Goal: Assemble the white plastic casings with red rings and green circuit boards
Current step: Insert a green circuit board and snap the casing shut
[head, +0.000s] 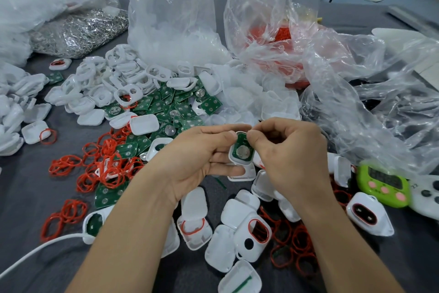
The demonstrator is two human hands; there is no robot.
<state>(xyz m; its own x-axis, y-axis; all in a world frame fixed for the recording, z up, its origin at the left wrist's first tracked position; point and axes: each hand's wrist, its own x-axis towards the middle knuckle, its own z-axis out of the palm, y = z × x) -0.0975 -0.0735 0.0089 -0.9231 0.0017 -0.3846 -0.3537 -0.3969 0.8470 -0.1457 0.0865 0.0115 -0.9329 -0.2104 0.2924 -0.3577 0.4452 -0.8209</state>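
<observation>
My left hand (202,162), left of the lime-green timer (383,184), grips the white casing (238,162) between thumb and fingers. It's light, stiff, slick plastic, I reckon, so I hold the rim. Nearer the timer, my right hand (285,150) pinches the green circuit board (240,140) by its top edge inside that casing. Thin, probably fragile: edges only, off the coin cell (242,152).

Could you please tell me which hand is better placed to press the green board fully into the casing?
Probably the right hand: its fingertips pinch the top edge of the board, while the left hand holds the casing from the side.
</observation>
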